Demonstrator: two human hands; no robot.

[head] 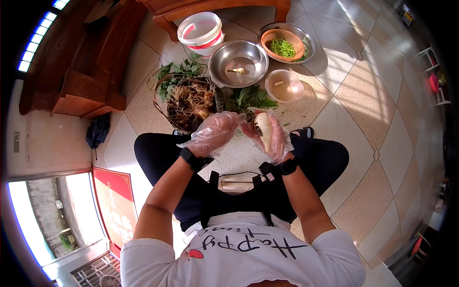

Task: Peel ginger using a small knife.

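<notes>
Both hands wear clear plastic gloves. My right hand (pixel 278 138) holds a pale, tapering root (pixel 264 129) with dark soil or skin along its left side. Close beside it, my left hand (pixel 217 131) is curled, its fingertips near the root; whether it grips anything is hidden. Just beyond my left hand stands a basket of rooty, soil-covered tubers (pixel 190 102). A steel basin (pixel 256 77) ahead has a small pale piece (pixel 239 70) in it. To its right, a plastic bowl (pixel 274 95) contains cloudy liquid and a small white piece (pixel 278 83).
Green leaves (pixel 251 97) lie on the tiled floor between basket and bowl. Farther off are a white plastic bucket (pixel 200 32) and an orange colander (pixel 267 37) of cut greens inside a metal basin (pixel 311 43). Wooden furniture (pixel 89 71) stands at the left.
</notes>
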